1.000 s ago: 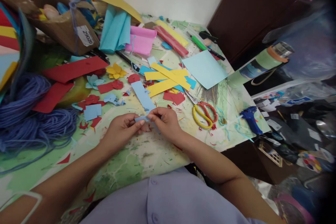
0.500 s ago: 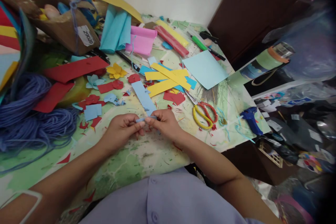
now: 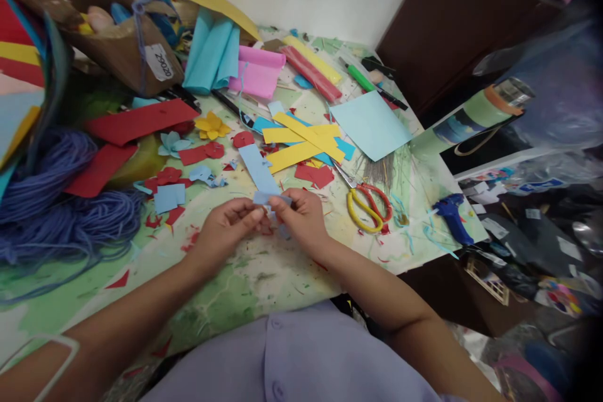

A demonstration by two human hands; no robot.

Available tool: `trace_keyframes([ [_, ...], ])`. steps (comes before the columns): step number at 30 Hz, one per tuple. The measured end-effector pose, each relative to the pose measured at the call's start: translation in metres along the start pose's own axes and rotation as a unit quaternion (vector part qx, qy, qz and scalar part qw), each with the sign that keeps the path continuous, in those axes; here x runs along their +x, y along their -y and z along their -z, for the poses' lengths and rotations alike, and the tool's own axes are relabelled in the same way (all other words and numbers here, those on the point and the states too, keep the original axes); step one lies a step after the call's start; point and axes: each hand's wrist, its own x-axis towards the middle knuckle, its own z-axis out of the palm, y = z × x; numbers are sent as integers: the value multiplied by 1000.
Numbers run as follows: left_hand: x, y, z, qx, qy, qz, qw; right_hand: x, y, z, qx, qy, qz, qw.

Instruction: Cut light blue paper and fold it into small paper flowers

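Both of my hands meet over the near middle of the table, pinching a small light blue paper piece (image 3: 266, 199) between fingertips. My left hand (image 3: 225, 229) grips it from the left, fingers curled. My right hand (image 3: 301, 218) grips its right end, fingers closed. Just beyond them lies a light blue paper strip (image 3: 257, 168). Yellow paper strips (image 3: 301, 138) lie crossed farther back. Scissors (image 3: 365, 200) with yellow and red handles lie to the right of my right hand.
Blue yarn (image 3: 56, 201) is heaped at the left. Red paper pieces (image 3: 136, 120), a yellow paper flower (image 3: 211, 126), crepe paper rolls (image 3: 235, 63) and a light blue square sheet (image 3: 370, 124) cover the table. A blue glue gun (image 3: 450, 217) lies at the right edge. A brown bag (image 3: 108, 44) stands back left.
The small blue piece has been turned and lifted slightly between my fingertips. My hands stayed in the same spot, shifting a little to the right.
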Motion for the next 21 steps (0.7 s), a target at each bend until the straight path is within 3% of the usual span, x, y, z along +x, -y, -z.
trace_keyframes([
  [5, -3, 9, -3, -20, -15, 1, 1000, -4, -5, -6, 0, 66, -9, 998],
  [12, 1, 11, 3, -46, -41, 2, 998, -2, -5, -4, -21, 85, -19, 996],
  [16, 1, 11, 6, -28, -36, -7, 999, 1, -3, -2, -60, 116, 11, 991],
  [18, 4, 8, 10, -43, -60, -18, 997, 4, -2, 4, -73, 95, 27, 992],
  [21, 10, 2, 15, -107, -117, -34, 987, 7, -2, 17, -128, -21, 78, 989],
])
